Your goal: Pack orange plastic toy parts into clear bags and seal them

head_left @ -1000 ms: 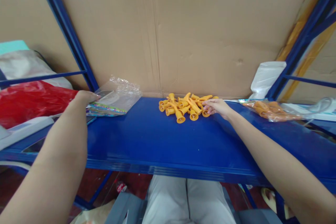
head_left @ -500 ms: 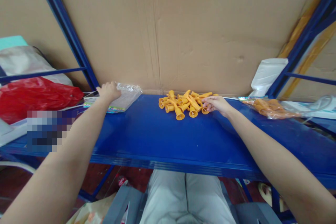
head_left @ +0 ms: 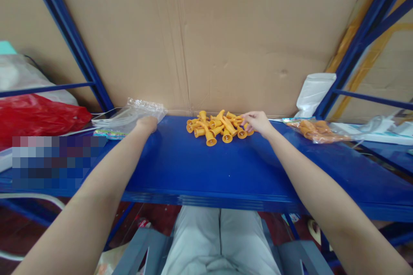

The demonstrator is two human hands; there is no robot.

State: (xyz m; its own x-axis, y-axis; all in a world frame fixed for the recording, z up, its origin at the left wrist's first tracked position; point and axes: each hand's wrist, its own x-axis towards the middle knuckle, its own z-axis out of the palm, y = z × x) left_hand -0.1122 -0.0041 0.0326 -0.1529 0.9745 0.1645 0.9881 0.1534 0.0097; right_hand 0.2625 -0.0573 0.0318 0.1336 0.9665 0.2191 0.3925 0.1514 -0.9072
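Note:
A heap of small yellow-orange plastic horns (head_left: pixel 211 141), flared at one end with something metallic inside, lies on the blue table toward the back. My right hand (head_left: pixel 260 123) is at the heap's right end; its fingers are slightly bent and apart, touching or just over the nearest horns. Over the right part of a stack of clear plastic bags (head_left: pixel 121 118) is my left hand (head_left: pixel 147 124), back toward me. Its fingers are hidden, so I cannot make out whether it grips a bag. The bags have a colourful printed strip along their near edge.
A clear packet of orange pieces (head_left: pixel 318 131) lies on the right, with a white pouch (head_left: pixel 315 92) behind it. A red plastic bag (head_left: pixel 41 118) sits at the left. A cardboard panel (head_left: pixel 232 43) stands along the back between blue metal posts (head_left: pixel 69 36).
My left hand has moved from the left part of the bags to their right side, nearer me. My right hand stays by the horns. The whole view has shifted slightly.

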